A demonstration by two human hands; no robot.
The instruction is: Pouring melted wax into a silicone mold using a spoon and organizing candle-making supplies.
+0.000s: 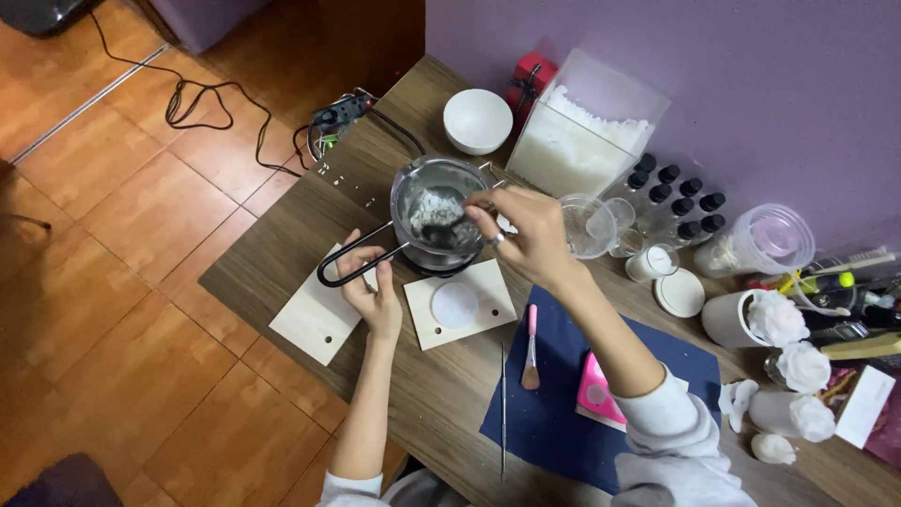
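A small metal pot (439,214) sits on a low stand in the middle of the wooden table (282,253), just in front of a clear box (587,131) full of white flakes. Inside the pot lies a greyish-white mass, partly lumpy. The pot looks thin-walled and light, hard and smooth, so it would probably slide or tip on its stand if pushed from above. Its long black wire handle (352,263) reaches out toward the near left, and that loop is the sensible place to hold it, away from the bowl, which may be warm.

The left hand (371,286) does exactly that: its fingers are curled closed around the end of the wire handle, palm down, with the forearm running straight in from the near edge of the table. The right hand (526,230) comes in from the right, wrist bent and raised over the rim, fingertips pinched on a thin stirring tool (449,218) that dips into the pot. The tool is slim and partly hidden, so its kind cannot be told.

Just near the pot lie two pale wooden boards (460,302), one with a round white disc on it. A brush (530,347) rests on a dark blue cloth (563,394) to the right.
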